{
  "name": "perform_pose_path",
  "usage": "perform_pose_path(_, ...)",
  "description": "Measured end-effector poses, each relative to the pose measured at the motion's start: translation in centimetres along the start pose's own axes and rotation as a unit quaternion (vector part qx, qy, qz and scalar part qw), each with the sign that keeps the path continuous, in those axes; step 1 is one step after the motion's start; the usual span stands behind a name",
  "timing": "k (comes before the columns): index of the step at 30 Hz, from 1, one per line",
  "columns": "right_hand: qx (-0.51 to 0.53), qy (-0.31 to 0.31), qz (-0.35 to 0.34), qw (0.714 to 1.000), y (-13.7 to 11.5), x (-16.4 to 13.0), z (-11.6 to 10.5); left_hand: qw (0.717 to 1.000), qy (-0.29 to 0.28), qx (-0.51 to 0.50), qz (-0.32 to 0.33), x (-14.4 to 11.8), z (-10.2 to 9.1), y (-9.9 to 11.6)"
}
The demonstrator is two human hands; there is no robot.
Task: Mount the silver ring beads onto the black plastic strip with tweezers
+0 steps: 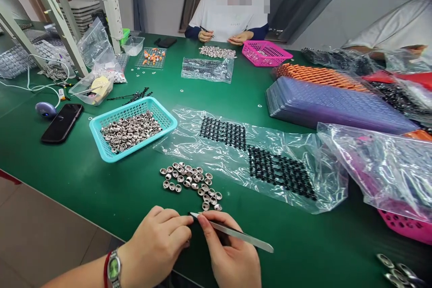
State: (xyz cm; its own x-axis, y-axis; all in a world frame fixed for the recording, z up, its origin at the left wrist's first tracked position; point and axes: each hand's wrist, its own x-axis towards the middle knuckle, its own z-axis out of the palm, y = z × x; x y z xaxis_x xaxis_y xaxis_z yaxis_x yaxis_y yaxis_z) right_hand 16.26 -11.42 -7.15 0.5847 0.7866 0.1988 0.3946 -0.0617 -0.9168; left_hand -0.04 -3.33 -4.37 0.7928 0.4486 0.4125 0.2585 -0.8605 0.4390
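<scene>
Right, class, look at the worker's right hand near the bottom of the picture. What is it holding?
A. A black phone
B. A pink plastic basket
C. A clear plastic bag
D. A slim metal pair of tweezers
D: the right hand pinches the slim metal pair of tweezers, whose tip meets the left hand just below the loose pile of small silver metal rings on the green table.

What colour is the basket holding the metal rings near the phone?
Teal, a light blue-green lattice basket, seen clearly in the head view, full of small silver rings.
</scene>
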Motion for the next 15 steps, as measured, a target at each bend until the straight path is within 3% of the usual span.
perform_pose_path(11,0.063,0.026,-0.009,0.998,-1.6,0.8,0.3,0.998,-0.008,-0.051,-0.023,0.0,-0.4,-0.2)
perform_pose_path(13,0.080,0.045,-0.025,0.995,-1.8,0.7,-0.1,0.991,0.007,-0.119,-0.068,0.0,-0.6,0.0)
perform_pose_path(15,0.103,0.057,-0.059,0.991,-1.8,0.3,-0.6,0.966,0.011,-0.201,-0.159,0.2,-0.8,0.3)
